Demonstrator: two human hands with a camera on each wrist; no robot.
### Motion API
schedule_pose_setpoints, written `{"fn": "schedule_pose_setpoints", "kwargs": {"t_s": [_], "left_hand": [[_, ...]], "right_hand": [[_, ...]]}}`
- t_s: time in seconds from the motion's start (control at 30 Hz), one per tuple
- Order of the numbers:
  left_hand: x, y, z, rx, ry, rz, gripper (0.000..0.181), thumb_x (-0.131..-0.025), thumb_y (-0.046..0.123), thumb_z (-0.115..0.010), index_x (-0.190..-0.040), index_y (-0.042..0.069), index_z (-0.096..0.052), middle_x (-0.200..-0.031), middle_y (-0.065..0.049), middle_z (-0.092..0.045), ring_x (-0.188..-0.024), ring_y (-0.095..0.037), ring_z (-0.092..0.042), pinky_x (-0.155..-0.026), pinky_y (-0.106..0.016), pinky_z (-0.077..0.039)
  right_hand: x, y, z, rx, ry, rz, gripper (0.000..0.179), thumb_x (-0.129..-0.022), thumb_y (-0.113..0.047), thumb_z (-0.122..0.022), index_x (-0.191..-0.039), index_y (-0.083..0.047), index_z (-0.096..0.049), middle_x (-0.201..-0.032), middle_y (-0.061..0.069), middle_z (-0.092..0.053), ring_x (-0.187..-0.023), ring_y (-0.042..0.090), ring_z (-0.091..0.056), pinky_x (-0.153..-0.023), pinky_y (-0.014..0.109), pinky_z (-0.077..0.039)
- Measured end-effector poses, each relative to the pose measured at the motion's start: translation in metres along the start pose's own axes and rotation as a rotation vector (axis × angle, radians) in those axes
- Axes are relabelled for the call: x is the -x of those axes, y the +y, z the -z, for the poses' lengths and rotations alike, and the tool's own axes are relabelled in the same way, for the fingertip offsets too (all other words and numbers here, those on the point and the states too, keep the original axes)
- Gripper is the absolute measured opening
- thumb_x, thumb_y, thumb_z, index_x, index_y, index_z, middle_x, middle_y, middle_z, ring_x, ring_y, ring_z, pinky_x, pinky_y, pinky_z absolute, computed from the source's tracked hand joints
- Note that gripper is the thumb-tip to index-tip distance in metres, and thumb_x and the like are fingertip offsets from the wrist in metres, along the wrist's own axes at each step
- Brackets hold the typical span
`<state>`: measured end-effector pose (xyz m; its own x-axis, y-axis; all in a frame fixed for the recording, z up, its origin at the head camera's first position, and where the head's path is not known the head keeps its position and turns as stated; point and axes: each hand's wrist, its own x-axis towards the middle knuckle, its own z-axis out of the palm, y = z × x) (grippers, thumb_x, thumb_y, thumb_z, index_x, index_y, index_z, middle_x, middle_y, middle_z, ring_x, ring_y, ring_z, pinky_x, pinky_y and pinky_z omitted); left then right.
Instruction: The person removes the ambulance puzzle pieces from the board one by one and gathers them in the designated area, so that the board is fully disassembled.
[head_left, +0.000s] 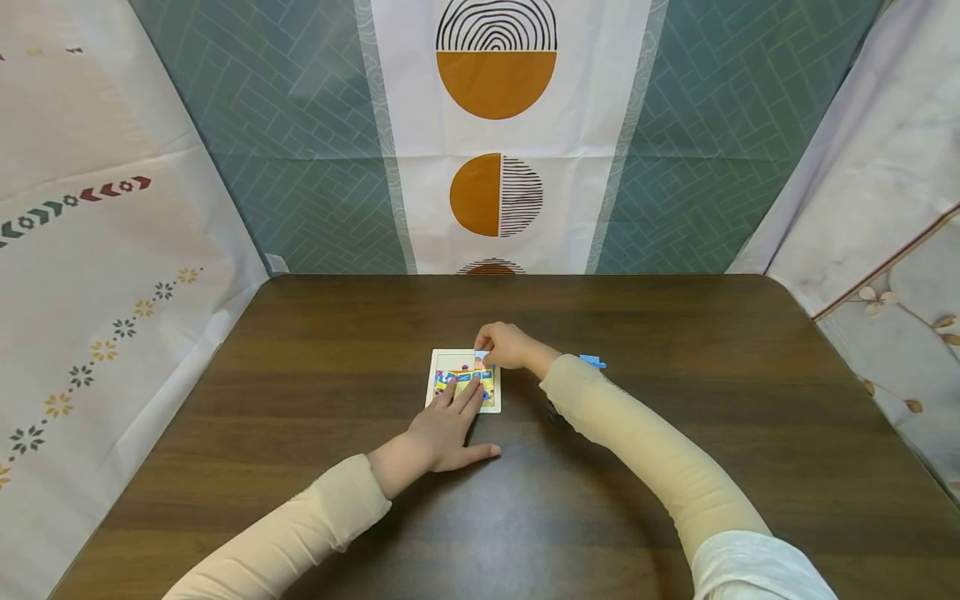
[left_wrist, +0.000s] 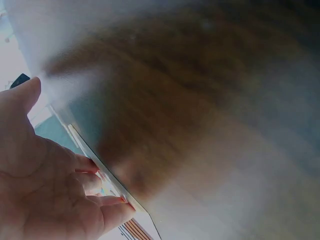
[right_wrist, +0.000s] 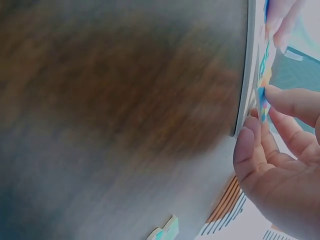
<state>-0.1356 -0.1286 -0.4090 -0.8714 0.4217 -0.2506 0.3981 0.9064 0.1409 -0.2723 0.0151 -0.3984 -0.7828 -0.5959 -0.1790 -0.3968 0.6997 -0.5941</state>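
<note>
A small jigsaw puzzle board (head_left: 453, 360) with a pale frame lies on the dark table, its lower part filled with colourful pieces and its upper left pale and bare. My left hand (head_left: 444, 435) lies across the board's near side, with straight fingertips resting on the picture and the thumb spread out over the table. At the upper right of the board, my right hand (head_left: 510, 346) pinches a puzzle piece (right_wrist: 262, 104) between thumb and fingers, right at the board's surface. The left wrist view shows the left fingertips on the board's edge (left_wrist: 90, 154).
A loose blue puzzle piece (head_left: 591, 360) lies to the right of the board, partly behind the right sleeve (head_left: 637, 433). The brown wooden table (head_left: 337, 333) ends at a patterned curtain (head_left: 315, 167) at the back, and pale cloths hang along both sides.
</note>
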Motion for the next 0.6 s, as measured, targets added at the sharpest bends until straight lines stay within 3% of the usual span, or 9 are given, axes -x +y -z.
{"fn": "schedule_pose_setpoints", "kwargs": {"t_s": [0.27, 0.6], "left_hand": [[-0.0010, 0.0013, -0.0006, -0.043, -0.009, 0.006, 0.093, -0.087, 0.069, -0.046, -0.152, 0.008, -0.021, -0.159, -0.007, -0.018, -0.146, -0.032, -0.014, -0.116, -0.045, -0.021], [-0.0020, 0.0055, -0.0007, -0.004, -0.007, -0.020, 0.090, -0.088, 0.066, -0.047, -0.152, 0.008, -0.019, -0.158, -0.015, -0.015, -0.146, -0.031, -0.015, -0.116, -0.045, -0.022]], "right_hand": [[-0.0016, 0.0055, -0.0004, -0.053, 0.016, -0.009, 0.018, -0.083, -0.001, -0.067, -0.101, -0.001, -0.066, -0.098, 0.012, -0.065, -0.091, 0.022, -0.059, -0.080, 0.030, -0.051], [-0.0013, 0.0075, 0.0022, -0.137, 0.076, -0.069, 0.014, -0.083, 0.001, -0.066, -0.096, 0.001, -0.070, -0.094, 0.013, -0.069, -0.084, 0.020, -0.062, -0.074, 0.027, -0.052]]}}
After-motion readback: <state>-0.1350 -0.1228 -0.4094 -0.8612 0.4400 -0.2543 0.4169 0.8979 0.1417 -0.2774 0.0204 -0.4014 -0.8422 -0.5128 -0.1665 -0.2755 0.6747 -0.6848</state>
